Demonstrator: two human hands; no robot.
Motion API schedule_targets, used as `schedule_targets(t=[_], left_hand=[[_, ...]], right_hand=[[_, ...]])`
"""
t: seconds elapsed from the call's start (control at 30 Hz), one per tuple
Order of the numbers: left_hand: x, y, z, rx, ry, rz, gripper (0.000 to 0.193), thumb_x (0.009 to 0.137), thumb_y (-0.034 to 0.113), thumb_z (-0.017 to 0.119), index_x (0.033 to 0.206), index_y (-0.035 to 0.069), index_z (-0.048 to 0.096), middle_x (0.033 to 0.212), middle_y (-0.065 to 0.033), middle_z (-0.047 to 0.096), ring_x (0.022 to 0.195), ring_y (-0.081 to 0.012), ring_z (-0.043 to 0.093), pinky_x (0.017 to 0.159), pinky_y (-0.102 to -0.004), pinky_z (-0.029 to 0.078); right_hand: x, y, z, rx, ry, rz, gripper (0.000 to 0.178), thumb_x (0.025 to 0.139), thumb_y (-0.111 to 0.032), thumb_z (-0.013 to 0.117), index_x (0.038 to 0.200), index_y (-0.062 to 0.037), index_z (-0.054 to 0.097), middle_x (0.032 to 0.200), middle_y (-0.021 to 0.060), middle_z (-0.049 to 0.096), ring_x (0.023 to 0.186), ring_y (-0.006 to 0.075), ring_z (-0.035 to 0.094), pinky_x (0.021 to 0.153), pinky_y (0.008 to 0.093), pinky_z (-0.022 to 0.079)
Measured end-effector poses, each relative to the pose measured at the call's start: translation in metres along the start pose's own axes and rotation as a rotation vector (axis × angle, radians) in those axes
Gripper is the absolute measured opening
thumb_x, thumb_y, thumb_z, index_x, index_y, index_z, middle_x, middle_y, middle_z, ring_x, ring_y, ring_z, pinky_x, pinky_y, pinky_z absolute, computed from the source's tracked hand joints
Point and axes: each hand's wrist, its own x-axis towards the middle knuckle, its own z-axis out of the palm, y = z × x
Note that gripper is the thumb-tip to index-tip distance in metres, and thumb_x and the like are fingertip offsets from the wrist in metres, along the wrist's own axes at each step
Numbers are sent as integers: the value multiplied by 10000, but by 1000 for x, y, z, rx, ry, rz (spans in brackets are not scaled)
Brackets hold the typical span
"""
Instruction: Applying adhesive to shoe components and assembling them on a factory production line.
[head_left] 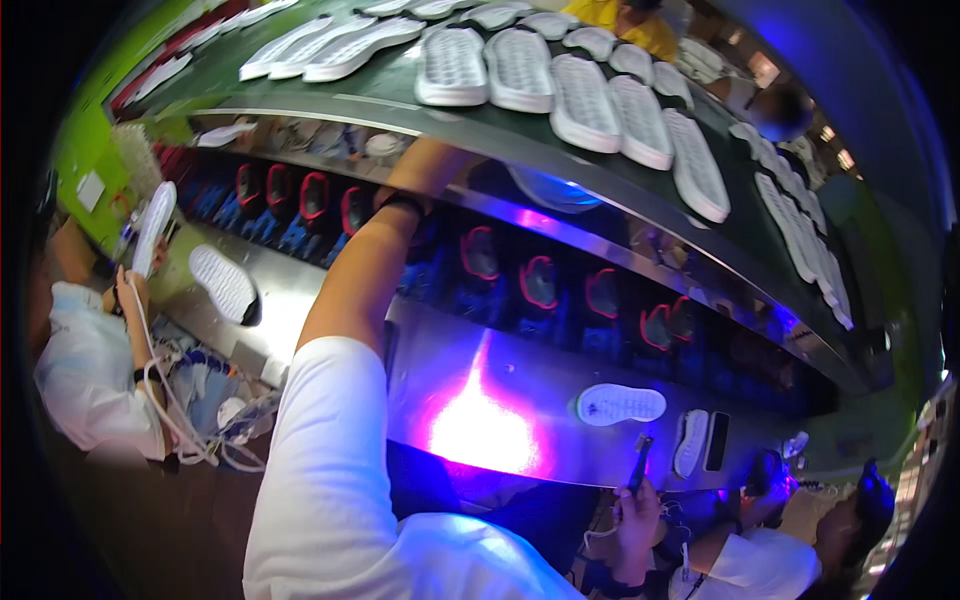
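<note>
My left arm stretches forward, a dark band on its wrist. My left hand passes behind the edge of the raised conveyor, so its fingers are hidden. Low on the right, my right hand grips a small dark-handled brush, its head upward. Just beyond the brush lies a white shoe sole on the metal bench. A second white sole rests to its right, beside a black phone. Several white soles sit in rows on the green conveyor belt.
Under the conveyor runs a row of dark shoe uppers with red rims. Purple-white light glares on the bench. At left a co-worker holds a sole, near another sole. Another co-worker is at right.
</note>
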Motion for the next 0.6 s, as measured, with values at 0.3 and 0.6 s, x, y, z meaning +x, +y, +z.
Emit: schedule_targets(t=[0.3, 0.6], left_hand=[[-76, 129, 6, 26, -360, -101, 379, 923, 328, 516, 1172, 123, 716, 1242, -164, 688, 1137, -319, 670, 952, -427, 539], [-283, 121, -107, -1602, -427, -258, 406, 891, 230, 744, 1206, 19, 601, 970, -72, 704, 778, -198, 712, 654, -303, 586]], right_hand=[[-10, -10, -5, 89, 58, -12, 366, 970, -54, 616, 1331, -2, 582, 913, 43, 688, 588, 47, 521, 480, 194, 393], [-8, 10, 0, 57, -41, -160, 388, 968, -71, 639, 1342, 23, 595, 879, 11, 645, 748, 80, 583, 703, 254, 499]])
